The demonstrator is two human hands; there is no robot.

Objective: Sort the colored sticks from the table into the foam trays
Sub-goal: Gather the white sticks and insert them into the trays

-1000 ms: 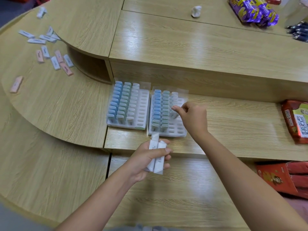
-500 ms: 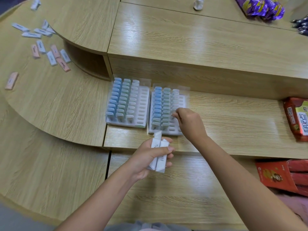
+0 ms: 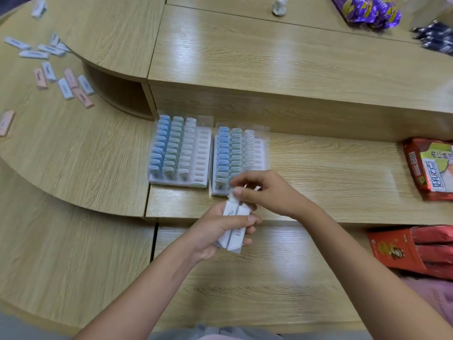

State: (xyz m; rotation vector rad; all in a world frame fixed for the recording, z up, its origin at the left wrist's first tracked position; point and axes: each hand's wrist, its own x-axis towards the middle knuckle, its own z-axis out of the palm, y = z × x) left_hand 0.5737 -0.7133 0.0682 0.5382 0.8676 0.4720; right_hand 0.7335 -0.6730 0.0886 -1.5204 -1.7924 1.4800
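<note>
Head view: white sticks (image 3: 234, 225) stand bundled in my left hand (image 3: 215, 231), fingers curled round them, while my right hand (image 3: 269, 192) pinches the top of one between thumb and fingertip. Just beyond my fingers, two foam trays (image 3: 203, 153) sit side by side, holding rows of blue, green and white sticks. Far to their left, loose pink and white sticks (image 3: 70, 78) lie scattered on the pale, stepped wooden desk (image 3: 318, 168). A red snack packet (image 3: 429, 168) lies well to the right, and purple packs (image 3: 367, 8) sit on the upper tier.

The right hand (image 3: 269, 195) hides the near corner of the right foam tray (image 3: 259, 149).
</note>
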